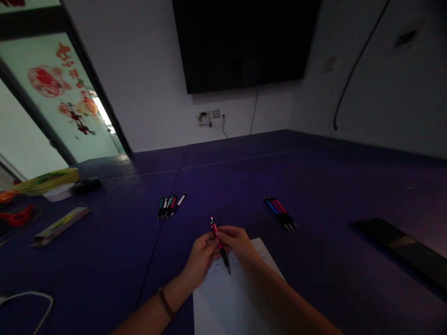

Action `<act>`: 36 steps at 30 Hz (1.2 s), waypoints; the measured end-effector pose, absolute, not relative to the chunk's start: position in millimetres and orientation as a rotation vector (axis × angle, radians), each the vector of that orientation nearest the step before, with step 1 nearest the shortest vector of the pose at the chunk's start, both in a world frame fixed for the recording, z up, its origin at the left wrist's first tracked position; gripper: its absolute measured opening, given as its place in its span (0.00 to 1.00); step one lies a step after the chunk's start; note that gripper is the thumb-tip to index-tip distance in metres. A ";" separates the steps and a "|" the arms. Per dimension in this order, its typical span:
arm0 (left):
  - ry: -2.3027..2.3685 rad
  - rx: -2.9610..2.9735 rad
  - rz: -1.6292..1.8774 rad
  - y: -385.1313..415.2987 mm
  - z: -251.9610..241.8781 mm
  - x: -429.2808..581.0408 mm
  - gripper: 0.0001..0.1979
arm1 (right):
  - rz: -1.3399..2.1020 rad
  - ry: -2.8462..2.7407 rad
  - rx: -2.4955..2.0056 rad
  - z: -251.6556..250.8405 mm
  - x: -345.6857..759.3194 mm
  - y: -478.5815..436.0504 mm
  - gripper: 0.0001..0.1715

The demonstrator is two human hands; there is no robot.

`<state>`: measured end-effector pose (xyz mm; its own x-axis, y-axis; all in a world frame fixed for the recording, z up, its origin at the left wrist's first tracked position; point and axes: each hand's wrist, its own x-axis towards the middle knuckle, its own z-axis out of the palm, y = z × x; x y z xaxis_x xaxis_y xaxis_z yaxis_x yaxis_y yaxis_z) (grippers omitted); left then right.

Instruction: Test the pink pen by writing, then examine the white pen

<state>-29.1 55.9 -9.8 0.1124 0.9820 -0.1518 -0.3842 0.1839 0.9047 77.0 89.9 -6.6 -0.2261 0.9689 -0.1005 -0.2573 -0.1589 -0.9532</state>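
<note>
A red and black pen is held between both my hands above a white sheet of paper on the dark blue table. My left hand pinches the pen from the left, and my right hand grips it from the right. The pen's tip points down toward the paper, its clicker end away from me. A bunch of several pens lies beyond my left hand. Three pens lie side by side to the right.
A long dark flat object lies at the right. At the left are a narrow box, red scissors, a yellow-green bag, a dark object and a white cable. A black screen hangs on the wall.
</note>
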 end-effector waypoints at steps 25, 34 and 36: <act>1.141 1.034 1.125 138.6 52.5 -37.7 0.24 | 1.345 -1.067 -1.214 -14.5 68.6 101.5 0.14; 1.062 1.099 0.835 181.1 30.7 18.2 0.24 | 0.362 -2.797 -1.273 29.1 61.6 49.7 0.13; 1.029 1.126 0.794 184.2 25.6 28.4 0.25 | 0.319 -2.945 -1.145 32.4 60.8 43.2 0.20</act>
<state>28.4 184.2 25.6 0.3438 0.9065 -0.2451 -0.0065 0.2633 0.9647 60.8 43.2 32.4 -0.7394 0.6651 -0.1046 0.6720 0.7198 -0.1740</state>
